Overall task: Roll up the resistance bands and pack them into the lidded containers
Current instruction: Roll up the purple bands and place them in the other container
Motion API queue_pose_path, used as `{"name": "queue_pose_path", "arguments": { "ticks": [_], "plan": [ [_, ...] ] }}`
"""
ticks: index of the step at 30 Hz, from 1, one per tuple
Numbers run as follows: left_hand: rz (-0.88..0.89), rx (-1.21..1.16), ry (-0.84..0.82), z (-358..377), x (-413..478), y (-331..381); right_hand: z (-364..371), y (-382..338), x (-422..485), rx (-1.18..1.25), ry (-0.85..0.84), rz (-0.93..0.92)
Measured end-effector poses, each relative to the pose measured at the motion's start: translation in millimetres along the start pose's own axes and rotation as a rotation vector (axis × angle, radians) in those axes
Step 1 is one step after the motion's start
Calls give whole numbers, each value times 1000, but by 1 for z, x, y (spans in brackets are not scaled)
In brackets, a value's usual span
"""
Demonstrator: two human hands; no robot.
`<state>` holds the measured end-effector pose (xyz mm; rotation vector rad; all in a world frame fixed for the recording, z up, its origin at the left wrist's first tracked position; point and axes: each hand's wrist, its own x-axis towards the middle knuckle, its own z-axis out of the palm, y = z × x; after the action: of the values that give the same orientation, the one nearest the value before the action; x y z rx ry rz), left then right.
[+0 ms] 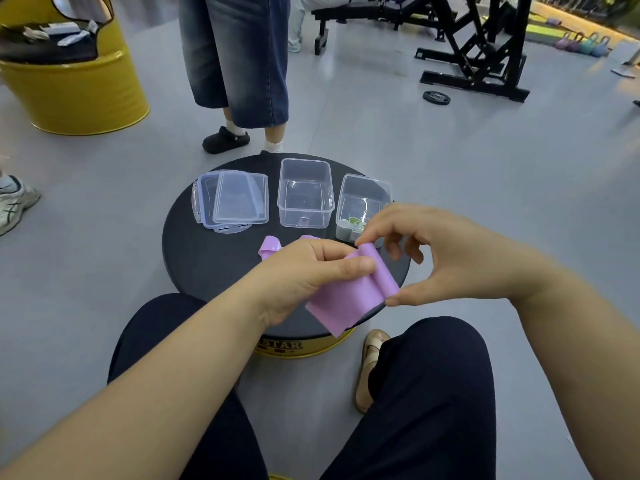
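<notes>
Band point(349, 301), purple, at 5 o'clock on black stool point(207, 268) | my left hand point(304, 271) grips it | my right hand point(433, 251) pinches its rolled end

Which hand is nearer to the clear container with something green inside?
Right. The right hand is just in front of the near corner of the container; the left hand is further left, gripping the purple band.

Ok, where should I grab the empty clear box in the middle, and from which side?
Probably the near short wall of the empty box, from above: it stands upright with no lid, leaving that rim free to pinch. The lids and the other box crowd its long sides.
</notes>
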<state>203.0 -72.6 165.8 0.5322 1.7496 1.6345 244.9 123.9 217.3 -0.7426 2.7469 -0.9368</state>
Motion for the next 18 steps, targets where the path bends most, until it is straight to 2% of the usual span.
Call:
{"name": "queue_pose_path", "arguments": {
  "ticks": [4,8,12,18],
  "plan": [
    [-10,-9,-2,4,1,1,1,1,0,-15,-23,-27],
    [7,-44,-2,4,0,2,2,2,0,68,-22,-31],
    [10,-152,-69,0,0,1,5,1,1,233,-10,6],
    [27,-259,-180,0,-3,5,19,6,3,593,36,-39]
  ]
}}
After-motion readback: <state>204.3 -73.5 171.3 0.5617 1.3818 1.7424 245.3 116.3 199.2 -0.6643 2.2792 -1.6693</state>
